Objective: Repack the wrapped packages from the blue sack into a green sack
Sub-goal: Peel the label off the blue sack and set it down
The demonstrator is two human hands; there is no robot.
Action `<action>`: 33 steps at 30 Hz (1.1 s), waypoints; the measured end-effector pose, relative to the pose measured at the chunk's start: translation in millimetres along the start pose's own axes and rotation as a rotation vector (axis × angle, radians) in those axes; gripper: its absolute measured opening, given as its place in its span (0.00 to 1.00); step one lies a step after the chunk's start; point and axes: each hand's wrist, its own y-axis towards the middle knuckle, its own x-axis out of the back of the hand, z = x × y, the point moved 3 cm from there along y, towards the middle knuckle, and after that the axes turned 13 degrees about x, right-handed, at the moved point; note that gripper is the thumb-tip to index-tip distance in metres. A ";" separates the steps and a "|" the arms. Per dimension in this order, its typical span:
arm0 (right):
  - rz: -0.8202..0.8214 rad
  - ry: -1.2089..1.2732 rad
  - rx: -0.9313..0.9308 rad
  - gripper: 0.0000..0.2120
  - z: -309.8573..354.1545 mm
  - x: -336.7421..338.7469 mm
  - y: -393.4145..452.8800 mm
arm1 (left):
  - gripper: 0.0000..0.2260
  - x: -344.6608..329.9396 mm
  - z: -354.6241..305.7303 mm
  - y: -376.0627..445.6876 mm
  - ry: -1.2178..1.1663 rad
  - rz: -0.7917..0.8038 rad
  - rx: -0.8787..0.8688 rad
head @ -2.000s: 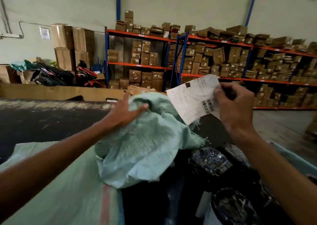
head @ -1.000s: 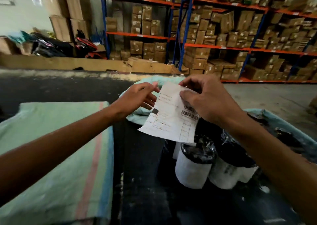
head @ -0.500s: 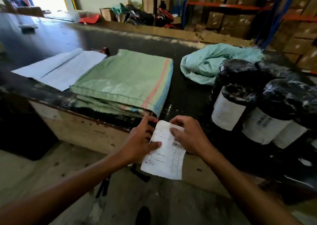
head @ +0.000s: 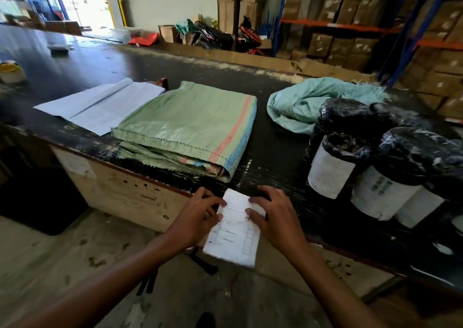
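Both hands hold one printed slip (head: 235, 232) over the near table edge (head: 130, 175): left hand (head: 198, 217) pinches its left side, right hand (head: 273, 217) grips its right side. Wrapped packages (head: 350, 157), black with white labels, stand on the table at right. Crumpled blue sack (head: 305, 102) lies just behind them. Folded green sacks (head: 190, 125) are stacked mid-table, beside white sheets (head: 100, 104).

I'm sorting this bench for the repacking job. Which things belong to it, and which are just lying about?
Job: green sacks, crumpled blue sack, wrapped packages, slip held by left hand and right hand.
Lying about: white sheets, shelf boxes.
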 end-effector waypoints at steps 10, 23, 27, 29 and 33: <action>0.122 -0.343 0.124 0.28 3.8 -5.7 -19.9 | 0.27 1.3 -20.1 10.6 0.770 -0.107 -0.545; -0.007 0.190 -0.068 0.29 -4.7 10.9 -4.8 | 0.27 15.7 -2.8 13.9 0.541 -0.032 -0.518; -0.178 0.455 -0.125 0.19 -3.3 36.2 50.7 | 0.18 61.7 -9.7 43.1 0.334 -0.186 -0.492; -0.185 0.508 -0.164 0.19 -4.6 40.0 91.1 | 0.22 86.8 -2.0 78.8 0.304 -0.208 -0.341; -0.074 0.415 -0.208 0.21 -23.3 26.7 173.4 | 0.34 117.7 42.7 139.5 0.499 0.161 0.091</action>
